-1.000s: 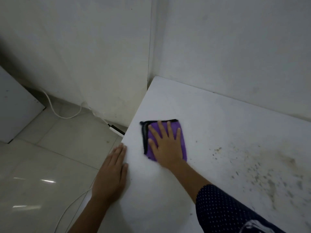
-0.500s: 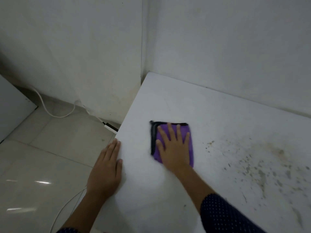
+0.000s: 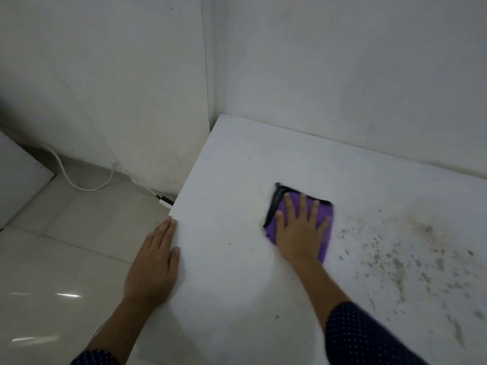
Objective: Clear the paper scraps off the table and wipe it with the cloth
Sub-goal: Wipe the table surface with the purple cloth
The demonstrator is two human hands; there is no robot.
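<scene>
A folded purple cloth with a black border lies flat on the white table. My right hand presses on it with fingers spread and straight, covering most of it. My left hand rests flat on the table's left edge, fingers straight and together. Brown and grey stains and specks spread over the table to the right of the cloth. No paper scraps show in view.
The table stands in a corner against white walls. To its left lies a pale tiled floor with a white cable and a plug near the wall. A white panel stands at far left.
My right hand has slid the cloth to the right across the table, toward the stained area. My left hand has stayed on the table's left edge.
</scene>
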